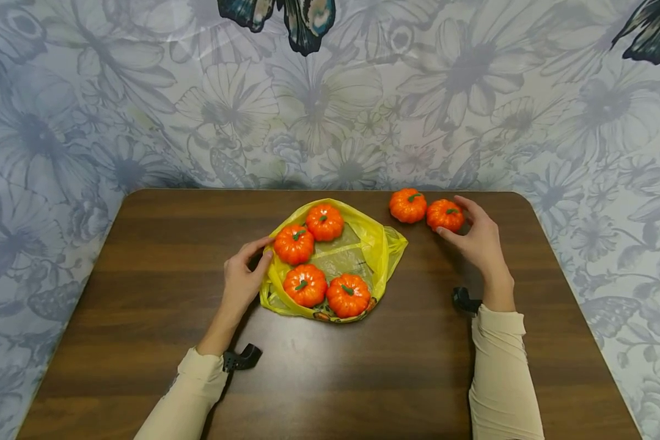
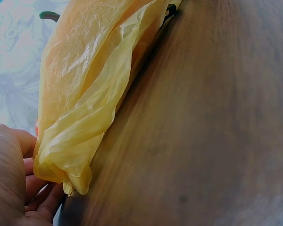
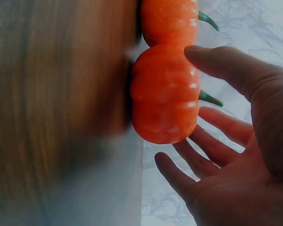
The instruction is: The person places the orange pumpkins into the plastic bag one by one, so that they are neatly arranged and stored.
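A yellow plastic bag (image 1: 387, 244) lies spread on the table with its mouth facing up. Inside it sit several small orange pumpkins with green stems, among them a front-right pumpkin (image 1: 349, 296) and a back pumpkin (image 1: 324, 222). My left hand (image 1: 243, 275) pinches the bag's left edge between thumb and fingers; in the left wrist view, folded yellow film (image 2: 80, 122) partly hides the fingers. At the back right, my right hand (image 1: 480, 241) spreads thumb and fingers around a pumpkin (image 3: 165, 94). The thumb tip meets its side, while the lower fingertip stands apart from it.
Another pumpkin (image 1: 408, 205) stands just left of the one by my right hand, near the back edge of the brown wooden table (image 1: 330, 391). Behind the table rises a wall (image 1: 352, 122) with floral wallpaper. Each wrist carries a black camera mount (image 1: 243, 358).
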The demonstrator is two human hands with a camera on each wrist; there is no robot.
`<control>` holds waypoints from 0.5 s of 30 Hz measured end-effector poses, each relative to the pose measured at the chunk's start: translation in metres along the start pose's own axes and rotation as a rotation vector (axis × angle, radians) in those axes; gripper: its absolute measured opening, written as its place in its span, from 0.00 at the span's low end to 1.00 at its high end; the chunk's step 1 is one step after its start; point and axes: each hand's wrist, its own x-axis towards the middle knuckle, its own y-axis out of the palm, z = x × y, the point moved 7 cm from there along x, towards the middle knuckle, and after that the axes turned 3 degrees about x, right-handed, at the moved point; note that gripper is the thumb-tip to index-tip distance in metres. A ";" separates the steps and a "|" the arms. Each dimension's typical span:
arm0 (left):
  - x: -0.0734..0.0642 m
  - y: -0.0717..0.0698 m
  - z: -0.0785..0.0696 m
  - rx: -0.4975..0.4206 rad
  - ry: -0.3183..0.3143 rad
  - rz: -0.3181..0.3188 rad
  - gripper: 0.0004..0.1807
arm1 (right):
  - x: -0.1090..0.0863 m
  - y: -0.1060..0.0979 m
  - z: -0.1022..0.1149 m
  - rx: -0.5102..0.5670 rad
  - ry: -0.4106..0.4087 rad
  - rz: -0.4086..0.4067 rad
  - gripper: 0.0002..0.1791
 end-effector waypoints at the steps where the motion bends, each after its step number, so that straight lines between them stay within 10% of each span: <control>1: 0.000 0.000 0.000 -0.008 0.000 0.001 0.15 | 0.000 0.001 -0.001 -0.004 0.002 0.004 0.43; 15: 0.001 -0.001 -0.002 -0.027 -0.018 0.015 0.15 | -0.001 0.005 -0.006 0.001 0.054 0.040 0.44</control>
